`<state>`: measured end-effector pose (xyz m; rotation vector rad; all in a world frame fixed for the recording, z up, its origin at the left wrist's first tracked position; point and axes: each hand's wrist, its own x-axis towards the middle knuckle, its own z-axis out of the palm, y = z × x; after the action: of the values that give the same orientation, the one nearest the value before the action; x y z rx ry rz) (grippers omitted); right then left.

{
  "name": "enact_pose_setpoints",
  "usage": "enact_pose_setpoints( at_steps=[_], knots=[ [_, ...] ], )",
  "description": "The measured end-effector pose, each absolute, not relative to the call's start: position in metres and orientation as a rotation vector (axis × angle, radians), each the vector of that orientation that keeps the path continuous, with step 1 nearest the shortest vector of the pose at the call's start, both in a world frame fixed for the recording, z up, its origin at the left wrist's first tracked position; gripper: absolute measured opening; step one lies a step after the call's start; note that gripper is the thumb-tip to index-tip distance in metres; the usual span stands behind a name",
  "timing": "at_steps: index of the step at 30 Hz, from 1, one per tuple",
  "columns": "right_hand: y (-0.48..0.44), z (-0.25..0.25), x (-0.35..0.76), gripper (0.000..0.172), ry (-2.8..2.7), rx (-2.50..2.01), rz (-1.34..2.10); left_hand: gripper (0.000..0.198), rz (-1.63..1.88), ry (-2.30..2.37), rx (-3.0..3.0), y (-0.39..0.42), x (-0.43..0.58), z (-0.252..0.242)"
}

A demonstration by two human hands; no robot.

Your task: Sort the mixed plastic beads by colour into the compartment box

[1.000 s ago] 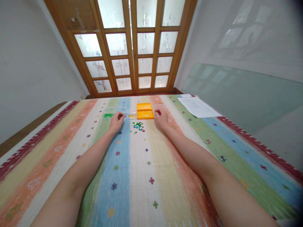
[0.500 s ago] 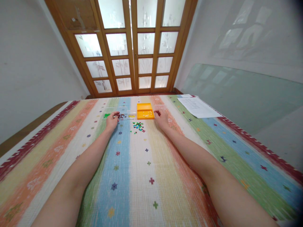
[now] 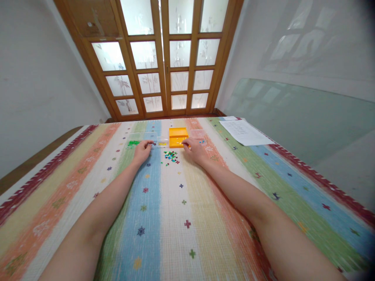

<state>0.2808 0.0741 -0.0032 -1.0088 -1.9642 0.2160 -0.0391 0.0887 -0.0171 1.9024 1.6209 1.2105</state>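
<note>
Small coloured pieces (image 3: 170, 156) are lying in a loose pile on the cloth-covered bench (image 3: 172, 203), nearest to the wearer and just in front of the containers, with green, blue and dark ones being mixed together. Just beyond, the right hand (image 3: 194, 149) is being held at the near right corner of the orange tray (image 3: 177, 131), and the left hand (image 3: 142, 151) beside the dark red pieces (image 3: 154, 144). The fingers of both hands are being bent inward, but at this size it cannot be told whether they are open, closed or gripping a piece.

For pieces this small, a light pinch by the tips alone is probably being called for, since a firm squeeze could be flicking one away. The forearms are best being kept clear of the pile. With white pieces (image 3: 177, 142) lying in the tray, the right fingers are best being lowered from above, not dragged across. Green pieces (image 3: 134, 143) and yellow pieces (image 3: 162, 144) are flanking the left hand, and blue pieces (image 3: 202, 141) are lying past the right. Farther off, a paper sheet (image 3: 246, 132) is resting before wooden doors (image 3: 164, 50).
</note>
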Motion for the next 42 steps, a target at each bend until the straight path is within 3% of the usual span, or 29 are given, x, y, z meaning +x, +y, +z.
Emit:
enact_pose_setpoints(
  at_steps=[7, 13, 20, 28, 42],
  knots=[
    [0.048, 0.001, 0.253, 0.015, -2.409, -0.739, 0.082, 0.028, 1.061, 1.533, 2.206, 0.073, -0.027, -0.002],
    [0.061, -0.004, 0.267, 0.018, -2.214, -0.899, 0.141, 0.021, 0.578, 1.116, 2.701, 0.041, 0.004, 0.019],
    [0.070, -0.008, 0.274, 0.018, -2.128, -0.967, 0.210, 0.014, 0.348, 1.002, 2.805, 0.029, 0.018, 0.028],
    [0.070, -0.012, 0.269, 0.015, -2.172, -0.929, 0.170, 0.014, 0.462, 1.043, 2.737, 0.033, 0.016, 0.021],
    [0.069, -0.011, 0.266, 0.015, -2.185, -0.930, 0.154, 0.021, 1.000, 1.929, 2.289, 0.077, -0.038, 0.002]
  ],
)
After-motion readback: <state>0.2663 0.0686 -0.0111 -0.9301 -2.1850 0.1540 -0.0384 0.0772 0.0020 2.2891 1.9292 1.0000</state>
